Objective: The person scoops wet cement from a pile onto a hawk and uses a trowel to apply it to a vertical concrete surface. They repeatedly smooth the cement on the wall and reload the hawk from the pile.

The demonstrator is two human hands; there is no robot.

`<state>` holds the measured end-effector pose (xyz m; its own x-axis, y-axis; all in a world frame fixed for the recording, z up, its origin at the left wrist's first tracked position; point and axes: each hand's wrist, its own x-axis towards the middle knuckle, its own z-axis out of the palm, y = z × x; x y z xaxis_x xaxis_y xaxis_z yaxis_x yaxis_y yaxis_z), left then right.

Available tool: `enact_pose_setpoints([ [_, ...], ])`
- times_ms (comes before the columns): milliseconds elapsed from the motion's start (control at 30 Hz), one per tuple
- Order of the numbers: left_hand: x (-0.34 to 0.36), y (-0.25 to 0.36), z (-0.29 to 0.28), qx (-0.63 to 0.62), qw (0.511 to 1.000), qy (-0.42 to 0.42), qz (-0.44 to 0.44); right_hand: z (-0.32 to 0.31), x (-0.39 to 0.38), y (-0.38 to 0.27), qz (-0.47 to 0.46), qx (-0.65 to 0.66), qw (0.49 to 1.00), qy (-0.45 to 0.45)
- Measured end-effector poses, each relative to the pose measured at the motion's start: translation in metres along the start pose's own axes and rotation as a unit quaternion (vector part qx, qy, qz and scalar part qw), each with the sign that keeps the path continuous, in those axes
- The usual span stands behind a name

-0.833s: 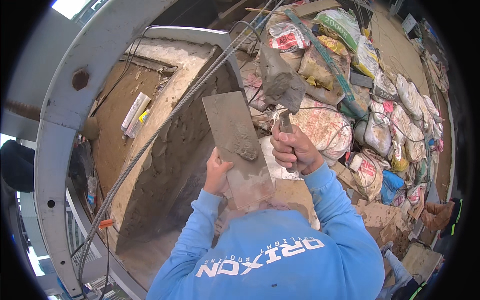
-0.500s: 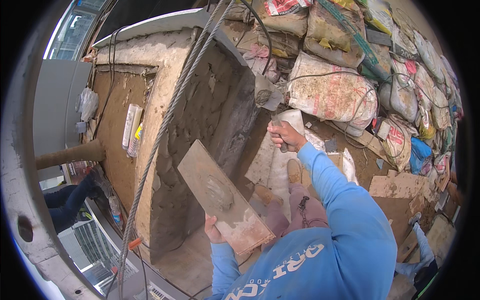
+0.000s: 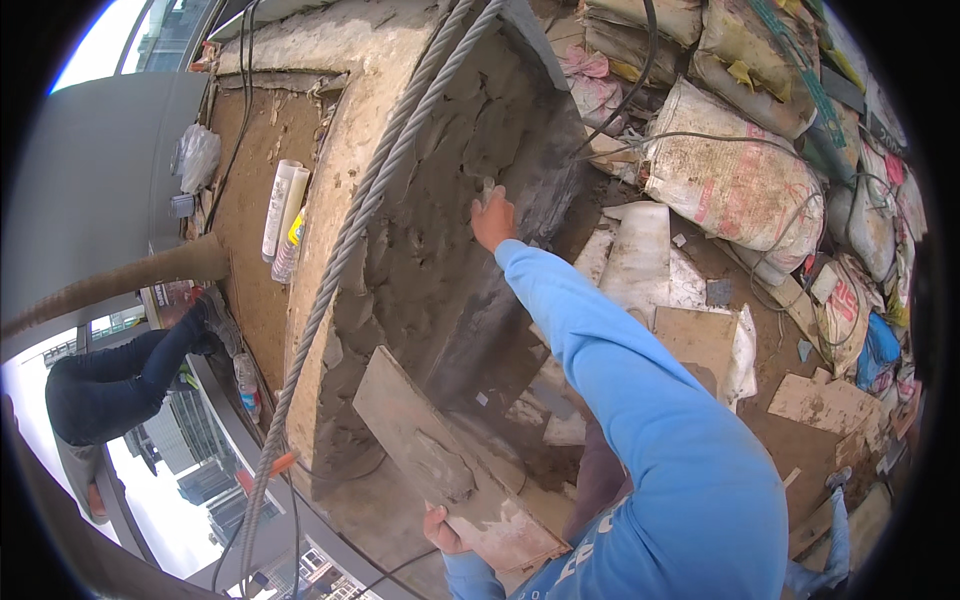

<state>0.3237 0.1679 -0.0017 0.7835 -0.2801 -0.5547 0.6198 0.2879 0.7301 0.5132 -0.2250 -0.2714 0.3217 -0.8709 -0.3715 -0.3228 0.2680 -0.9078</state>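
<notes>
My left hand point(image 3: 442, 528) is closed on the near end of a flat rectangular board point(image 3: 393, 398), held tilted in front of me. A patch of wet grey mortar point(image 3: 446, 470) is spread on its face. My right arm reaches forward, and my right hand point(image 3: 493, 220) grips a trowel point(image 3: 489, 186) against the inner wall. Most of the trowel is hidden by the fingers or blends with the mortar. Rough, wet grey mortar point(image 3: 415, 225) covers that wall, with ridges and hollows in it.
Twisted steel cables point(image 3: 345, 240) run across the near left. Filled sacks point(image 3: 735, 185) are stacked at the right with cables over them. Rolls point(image 3: 277, 215) and a plastic bottle lie on the left ledge. Another person in dark trousers point(image 3: 130, 385) is at the lower left; another person's limb shows lower right.
My right hand and trowel have moved forward and left, from above the floor to the mortared wall. My left hand and the board have dropped slightly nearer me. The view has shifted.
</notes>
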Motion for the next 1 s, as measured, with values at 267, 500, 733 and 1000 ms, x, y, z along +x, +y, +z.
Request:
enact_pose_setpoints([
  [267,0.028,0.007,0.042,0.021,0.992,-0.126,-0.016,-0.077,-0.096,0.044,-0.117,-0.059,0.981,-0.146],
  [500,0.065,0.023,0.114,0.047,0.973,-0.226,-0.017,-0.192,-0.123,-0.028,0.034,0.196,0.927,-0.317],
  [733,0.102,0.019,0.114,0.067,0.946,-0.316,-0.024,-0.314,-0.245,-0.146,0.014,0.145,0.909,-0.390],
  [1000,0.095,0.013,0.128,0.013,0.911,-0.410,0.034,-0.290,-0.382,-0.151,0.118,0.173,0.928,-0.309],
])
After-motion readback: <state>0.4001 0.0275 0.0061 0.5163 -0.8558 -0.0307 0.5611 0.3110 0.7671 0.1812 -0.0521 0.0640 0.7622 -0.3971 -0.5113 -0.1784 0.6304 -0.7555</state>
